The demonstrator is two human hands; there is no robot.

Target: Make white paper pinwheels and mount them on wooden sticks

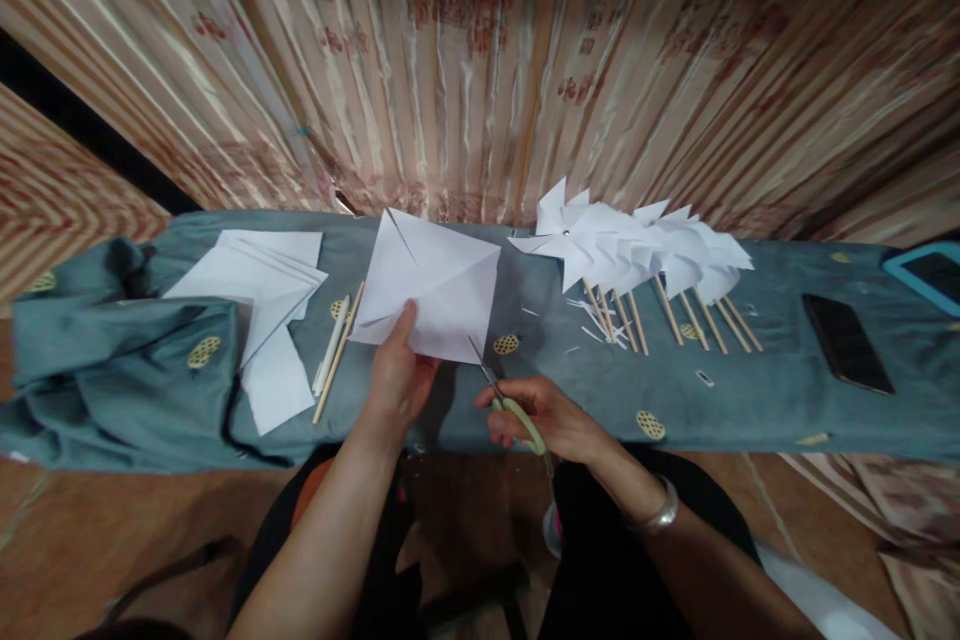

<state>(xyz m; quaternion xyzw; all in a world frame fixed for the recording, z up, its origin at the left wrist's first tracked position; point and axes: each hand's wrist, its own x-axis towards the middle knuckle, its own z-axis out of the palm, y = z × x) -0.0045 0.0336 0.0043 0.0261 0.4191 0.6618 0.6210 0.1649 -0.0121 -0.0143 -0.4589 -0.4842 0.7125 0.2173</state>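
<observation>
The work looks partway along. To the right of the square (450, 270), a row of white pinwheels (622, 255) lies overlapping on the counter (720, 415), their sticks (664, 315) pointing toward the person; these seem finished (the overlap defeats an exact count). The square itself appears only begun: one slit runs in from its far left corner, a crease crosses it, and no clear cut shows at the far right or near left corner.

The left hand (401, 365) grasps the square by its near edge, thumb on top, raised over the counter. The right hand (529, 410) has its grip closed round the scissors (517, 410), the blades reaching the square's near right corner; the tips are too blurred to tell whether they have bitten into the paper.

What is left seems to lie to the left of the square: a fan of sheets (259, 270), apparently uncut, and, just beside the square, a pen (331, 347) and a loose stick (328, 382). Thin scraps (592, 320) lie to its right, near the pinwheel sticks.
</observation>
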